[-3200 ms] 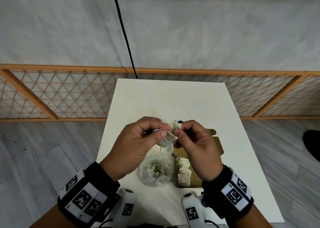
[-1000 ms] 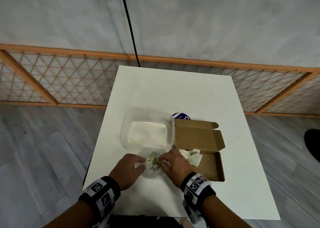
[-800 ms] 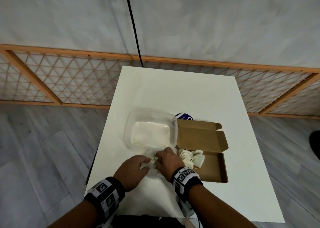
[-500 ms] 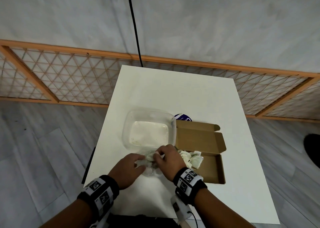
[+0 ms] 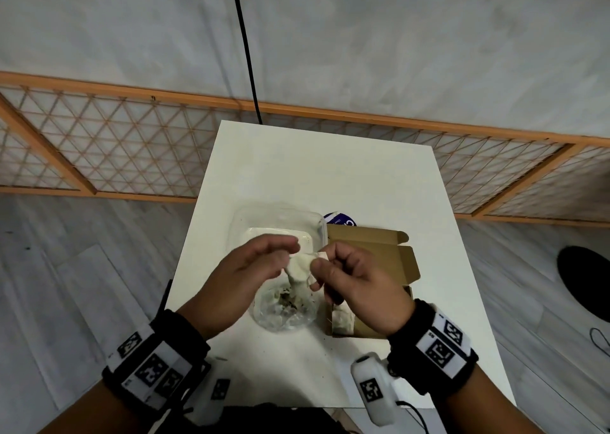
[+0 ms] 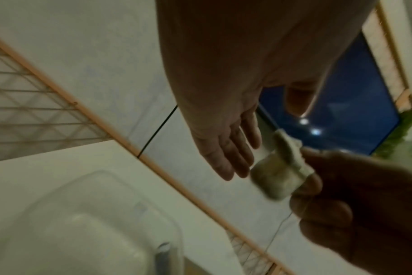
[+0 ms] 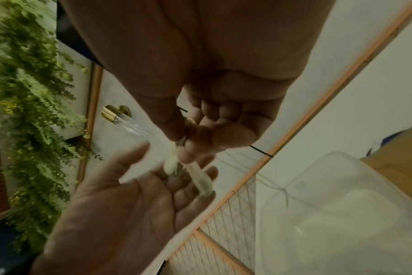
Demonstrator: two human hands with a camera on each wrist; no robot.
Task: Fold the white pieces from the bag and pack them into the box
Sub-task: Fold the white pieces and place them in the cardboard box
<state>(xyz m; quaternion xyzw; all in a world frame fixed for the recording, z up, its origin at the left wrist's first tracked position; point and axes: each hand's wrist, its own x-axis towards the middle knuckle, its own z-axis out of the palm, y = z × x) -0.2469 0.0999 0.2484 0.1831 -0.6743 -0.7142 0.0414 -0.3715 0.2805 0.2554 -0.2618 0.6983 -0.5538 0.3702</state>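
My right hand pinches a small white piece between thumb and fingers, raised above the table. A thin string hangs from the piece in the left wrist view. My left hand is open beside it, fingers straight; the right wrist view shows its palm under the piece. Whether the left fingers touch it is unclear. Below lies the clear bag with dark crumbs inside. The brown cardboard box stands open to the right, with white pieces in it.
A clear plastic container sits behind the bag, against the box's lid. A blue round thing peeks out behind the box. The white table ends close on both sides. An orange lattice fence and a black cable stand behind.
Both hands have risen from the bag on the table. The right hand now holds a white piece lifted out of the bag, and the left hand has opened beside it.
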